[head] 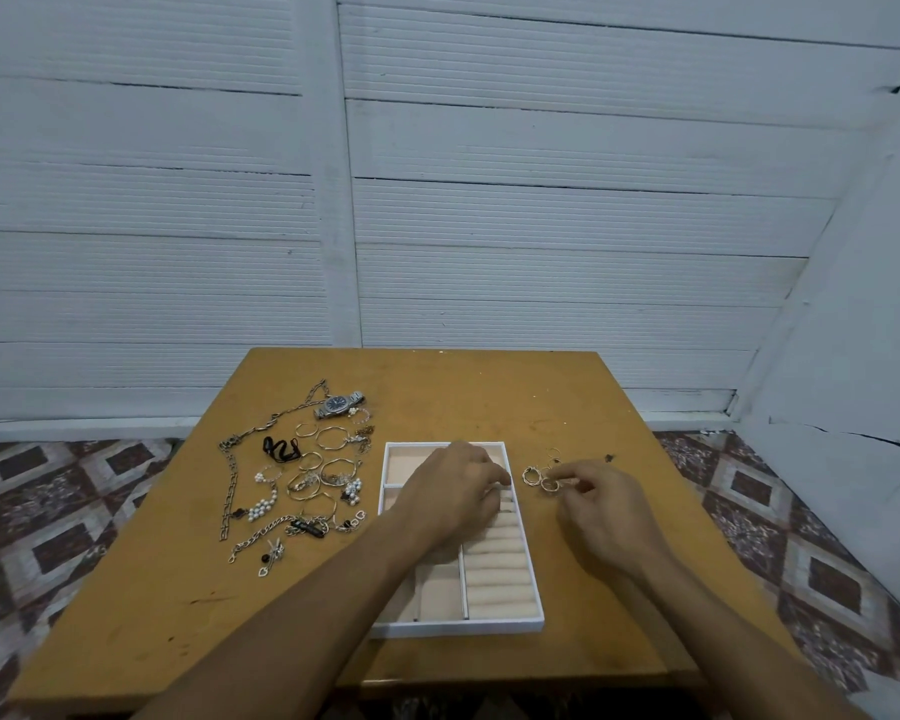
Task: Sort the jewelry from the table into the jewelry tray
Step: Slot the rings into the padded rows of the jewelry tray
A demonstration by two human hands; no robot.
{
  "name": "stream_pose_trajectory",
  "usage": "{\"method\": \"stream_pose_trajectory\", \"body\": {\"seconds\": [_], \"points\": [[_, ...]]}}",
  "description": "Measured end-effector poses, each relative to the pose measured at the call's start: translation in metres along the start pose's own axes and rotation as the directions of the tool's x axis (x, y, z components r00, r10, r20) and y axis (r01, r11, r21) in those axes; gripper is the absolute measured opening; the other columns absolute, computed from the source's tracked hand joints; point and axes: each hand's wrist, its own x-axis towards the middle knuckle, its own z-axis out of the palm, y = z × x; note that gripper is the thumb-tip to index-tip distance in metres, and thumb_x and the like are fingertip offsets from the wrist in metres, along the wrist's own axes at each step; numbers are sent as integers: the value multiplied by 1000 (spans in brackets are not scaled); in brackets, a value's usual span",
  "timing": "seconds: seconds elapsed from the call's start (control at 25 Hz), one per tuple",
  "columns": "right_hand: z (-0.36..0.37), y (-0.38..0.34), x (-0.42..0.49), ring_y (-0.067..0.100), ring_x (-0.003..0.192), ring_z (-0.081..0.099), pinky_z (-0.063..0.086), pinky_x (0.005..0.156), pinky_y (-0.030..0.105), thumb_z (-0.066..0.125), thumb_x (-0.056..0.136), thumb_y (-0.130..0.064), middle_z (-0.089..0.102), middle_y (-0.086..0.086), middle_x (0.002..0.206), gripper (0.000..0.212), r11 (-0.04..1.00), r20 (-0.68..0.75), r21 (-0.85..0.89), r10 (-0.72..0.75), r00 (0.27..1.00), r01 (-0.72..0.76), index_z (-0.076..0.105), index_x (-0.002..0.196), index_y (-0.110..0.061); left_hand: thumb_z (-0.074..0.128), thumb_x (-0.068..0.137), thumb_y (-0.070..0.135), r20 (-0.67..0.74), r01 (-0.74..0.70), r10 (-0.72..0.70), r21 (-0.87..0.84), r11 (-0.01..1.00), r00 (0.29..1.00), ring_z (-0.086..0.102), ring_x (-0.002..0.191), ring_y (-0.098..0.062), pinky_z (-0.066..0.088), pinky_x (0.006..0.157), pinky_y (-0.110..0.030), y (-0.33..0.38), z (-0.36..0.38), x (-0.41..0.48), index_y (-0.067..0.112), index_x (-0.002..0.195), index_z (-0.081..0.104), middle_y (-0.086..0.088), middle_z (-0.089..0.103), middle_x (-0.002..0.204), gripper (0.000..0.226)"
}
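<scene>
Wooden table [489, 397]: jewelry tray [458, 627], jewelry pile [302, 480], watch [338, 405], rings [541, 478].

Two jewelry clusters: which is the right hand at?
The small ring cluster right of the tray, at the right hand. The big pile with the watch lies left of the tray.

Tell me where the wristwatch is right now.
In the head view the wristwatch lies on the table at the far end of the jewelry pile, left of the white tray and beside the long chain necklace.
</scene>
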Motion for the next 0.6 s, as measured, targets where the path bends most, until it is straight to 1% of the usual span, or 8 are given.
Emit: {"method": "stream_pose_trajectory", "body": {"seconds": [0.04, 0.08, 0.12, 0.2, 0.24, 0.36, 0.48, 0.6], "points": [[-4, 3, 4, 3, 84, 58, 42, 72, 14, 55, 85, -5, 67, -8, 95, 28, 998, -10, 26, 65, 998, -65, 73, 101, -20, 47, 84, 25, 1, -11, 11, 3, 1000, 1000, 56, 102, -30, 47, 84, -39, 1, 0, 7, 17, 110, 71, -9, 69, 102, 37], [-6, 9, 8, 3, 82, 57, 40, 69, 12, 55, 86, -5, 67, -7, 96, 28, 994, -13, 29, 108, 994, -108, 73, 102, -19, 49, 86, 27, 4, -16, 16, 10, 1000, 1000, 55, 104, -30, 46, 86, -40, 3, 1, 15, 17, 111, 71, -10, 68, 104, 35], [-7, 14, 13, 6, 84, 58, 40, 69, 15, 55, 87, -5, 68, -4, 99, 27, 990, -6, 25, 140, 990, -140, 72, 104, -18, 50, 90, 30, 24, -15, 14, 25, 1000, 1000, 53, 108, -29, 44, 90, -39, 5, 1, 23, 18, 114, 69, -10, 67, 108, 33], [-7, 24, 22, 11, 89, 58, 41, 77, 21, 57, 89, -9, 68, 1, 107, 24, 983, 34, 2, 185, 982, -186, 70, 108, -15, 50, 94, 33, 80, -10, 4, 65, 998, 997, 48, 115, -26, 40, 96, -37, 11, 2, 41, 20, 119, 66, -8, 63, 117, 32], [-5, 27, 26, 12, 90, 58, 41, 80, 22, 58, 90, -12, 67, 3, 110, 23, 980, 62, -17, 197, 978, -196, 69, 110, -14, 49, 95, 34, 102, -11, 3, 79, 997, 995, 46, 118, -26, 39, 97, -37, 14, 3, 49, 21, 120, 65, -8, 62, 119, 33], [0, 32, 41, 15, 94, 58, 43, 83, 24, 61, 90, -16, 68, 5, 111, 23, 980, 123, -85, 187, 975, -177, 68, 111, -12, 47, 96, 35, 161, -16, -2, 110, 994, 987, 45, 119, -26, 39, 97, -38, 20, 13, 70, 21, 120, 64, -8, 61, 122, 32], [7, 38, 52, 22, 100, 59, 43, 88, 29, 62, 88, -18, 67, 5, 107, 20, 979, 150, -149, 162, 975, -140, 70, 106, -14, 47, 96, 31, 170, -16, -11, 153, 988, 985, 47, 115, -28, 39, 92, -38, 20, 24, 86, 19, 116, 66, -8, 63, 118, 30], [9, 44, 55, 23, 96, 58, 39, 79, 28, 65, 87, -22, 62, 4, 98, 7, 977, 161, -164, 161, 974, -135, 70, 91, -21, 51, 94, 31, 215, -18, -24, 189, 982, 976, 47, 114, -28, 38, 91, -36, 18, 27, 98, 20, 115, 67, -7, 63, 118, 29]]}}
